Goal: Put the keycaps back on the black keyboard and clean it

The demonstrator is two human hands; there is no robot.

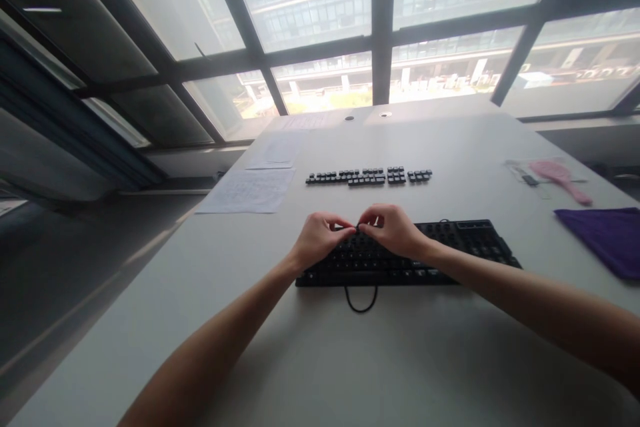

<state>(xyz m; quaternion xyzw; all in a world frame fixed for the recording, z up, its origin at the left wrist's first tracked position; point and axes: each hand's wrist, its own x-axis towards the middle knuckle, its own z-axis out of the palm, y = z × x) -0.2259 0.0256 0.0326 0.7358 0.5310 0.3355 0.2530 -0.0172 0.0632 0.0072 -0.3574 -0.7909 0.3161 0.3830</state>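
A black keyboard [370, 267] lies on the white table, with a loop of its cable [362, 311] sticking out at the near side. Over its upper left part, my left hand [324, 235] and my right hand [393, 230] meet fingertip to fingertip. Thumb and fingers are pinched on both hands, around a small black piece [357, 229] that looks like a keycap. Whether it is still seated on the keyboard is hidden by my fingers. Beyond the keyboard, several loose black keycaps [367, 179] stand in rows and groups.
Sheets of paper [245, 191] lie on the table's left side. To the right are a pink hairbrush-like object [560, 177], a small clear bag [527, 173] and a purple cloth [607, 237]. Two round cable holes [349, 118] sit near the far edge, before large windows [320, 7].
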